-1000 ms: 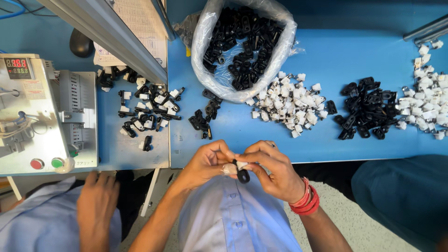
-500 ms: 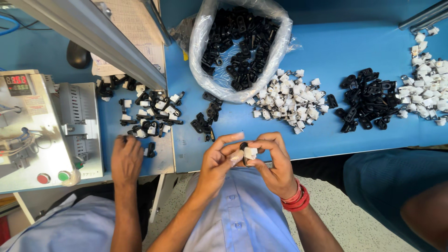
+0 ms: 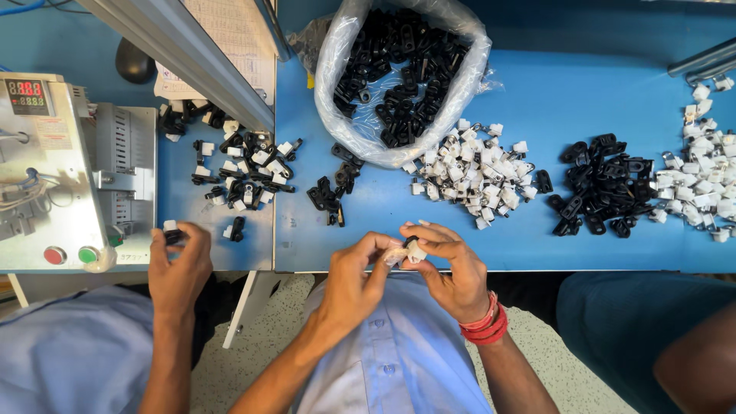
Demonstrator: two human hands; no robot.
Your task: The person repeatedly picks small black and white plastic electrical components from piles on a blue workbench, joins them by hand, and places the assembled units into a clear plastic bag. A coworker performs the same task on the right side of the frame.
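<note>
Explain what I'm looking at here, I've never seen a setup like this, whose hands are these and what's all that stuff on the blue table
This is one picture, taken by a camera worn on a person's head, looking straight down at their own work. The two hands in the middle are theirs: the left hand and the right hand, which has red bangles at the wrist, together pinch a small black and white plastic part. The hand at the left edge belongs to a co-worker and holds a similar part.

On the blue table lie a clear bag of black parts, a white pile, a black pile, and mixed pieces further left. The grey box with red and green buttons is a bench machine.
</note>
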